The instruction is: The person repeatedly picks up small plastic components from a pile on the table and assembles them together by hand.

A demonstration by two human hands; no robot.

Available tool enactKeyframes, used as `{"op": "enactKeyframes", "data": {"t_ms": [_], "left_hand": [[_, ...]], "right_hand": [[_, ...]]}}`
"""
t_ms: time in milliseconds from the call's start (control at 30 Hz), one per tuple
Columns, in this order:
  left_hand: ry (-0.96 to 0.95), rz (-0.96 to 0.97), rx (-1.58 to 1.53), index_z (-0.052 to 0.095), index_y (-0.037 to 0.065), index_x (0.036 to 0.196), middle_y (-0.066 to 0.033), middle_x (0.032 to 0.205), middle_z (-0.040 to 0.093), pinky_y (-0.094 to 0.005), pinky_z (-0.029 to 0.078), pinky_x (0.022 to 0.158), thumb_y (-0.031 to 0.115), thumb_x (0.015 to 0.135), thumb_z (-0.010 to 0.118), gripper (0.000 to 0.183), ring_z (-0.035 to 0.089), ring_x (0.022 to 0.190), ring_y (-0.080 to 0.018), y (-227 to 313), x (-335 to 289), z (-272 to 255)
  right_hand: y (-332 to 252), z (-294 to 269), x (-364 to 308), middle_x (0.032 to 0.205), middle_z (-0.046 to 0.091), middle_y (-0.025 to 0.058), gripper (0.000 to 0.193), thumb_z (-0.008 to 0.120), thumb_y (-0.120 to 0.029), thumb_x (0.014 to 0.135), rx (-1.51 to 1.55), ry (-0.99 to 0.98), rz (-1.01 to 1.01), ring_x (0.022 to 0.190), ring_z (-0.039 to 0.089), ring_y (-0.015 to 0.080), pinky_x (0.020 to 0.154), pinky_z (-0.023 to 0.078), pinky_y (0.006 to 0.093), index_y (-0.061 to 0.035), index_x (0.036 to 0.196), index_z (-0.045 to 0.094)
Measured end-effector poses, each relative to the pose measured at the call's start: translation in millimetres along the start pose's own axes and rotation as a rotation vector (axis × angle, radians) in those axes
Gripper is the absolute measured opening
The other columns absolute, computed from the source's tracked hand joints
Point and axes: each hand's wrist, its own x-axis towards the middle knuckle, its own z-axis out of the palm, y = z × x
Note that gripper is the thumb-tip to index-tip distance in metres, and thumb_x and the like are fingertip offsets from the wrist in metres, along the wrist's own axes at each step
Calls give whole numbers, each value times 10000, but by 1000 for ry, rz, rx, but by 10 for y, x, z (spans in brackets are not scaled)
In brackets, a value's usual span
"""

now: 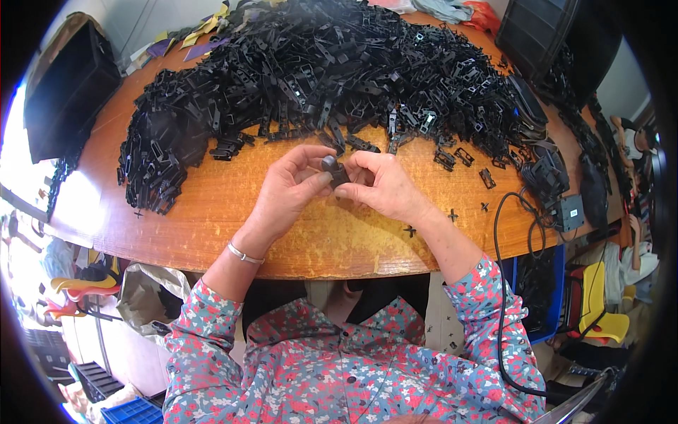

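A small black plastic part (337, 172) is held over the wooden table (318, 240), between the fingertips of both hands. My left hand (296, 177) pinches its left side, thumb and forefinger around a rounded grey-black end. From the other side my right hand (383, 185) grips it with thumb and curled fingers. The fingers partly cover the part, so its full shape is hidden. Just beyond the hands rises a large heap of black plastic parts (311, 78), many of them flat frames with rectangular openings.
Loose black frames (487, 178) and small cross-shaped scraps (409, 231) lie on the right. Further right are a grey box (569, 212) and a black cable (496, 233). Black crates (70, 92) flank the heap. Below the table edge are an open sack (152, 297) and a blue bin (554, 297).
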Motion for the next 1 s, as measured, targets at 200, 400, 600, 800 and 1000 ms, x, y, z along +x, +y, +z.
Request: {"op": "enactKeyframes", "data": {"t_ms": [200, 400, 600, 800, 1000], "left_hand": [[17, 24, 50, 576, 3, 1371, -41, 1139, 646, -246, 579, 893, 5, 1015, 645, 363, 668, 1005, -95, -10, 22, 24], [-5, 57, 89, 528, 5, 1417, -35, 1141, 624, -233, 559, 901, -20, 1002, 653, 434, 635, 1052, -81, 16, -58, 160], [76, 179, 318, 557, -1, 1388, -39, 1145, 651, -235, 556, 875, -50, 987, 660, 417, 637, 1040, -77, -106, -60, 221], [72, 190, 370, 613, 2, 1320, -45, 1122, 685, -252, 551, 878, -53, 976, 656, 351, 655, 993, -85, -21, -70, 220], [113, 313, 521, 640, 21, 1263, -38, 1205, 676, -320, 502, 989, -3, 966, 679, 300, 618, 1140, -126, -20, -45, 208]], "right_hand": [[12, -29, -3, 796, 673, 108, 273, 854, -167, 819, -222, 25, -85, 732, 653, 199, 673, 520, 363, 30, 902, 684], [7, 24, -11, 804, 651, 142, 313, 870, -208, 793, -391, 131, -186, 741, 659, 304, 688, 523, 410, 18, 857, 663], [125, 149, -22, 838, 648, 156, 345, 881, -209, 750, -462, 197, -233, 792, 670, 362, 711, 537, 452, 2, 880, 642], [61, 177, -24, 880, 673, 164, 401, 877, -224, 754, -449, 214, -160, 840, 690, 373, 728, 545, 459, -5, 994, 643], [75, 164, -4, 887, 714, 180, 420, 819, -241, 851, -312, 178, -146, 846, 716, 372, 732, 544, 463, -21, 1167, 651]]}}
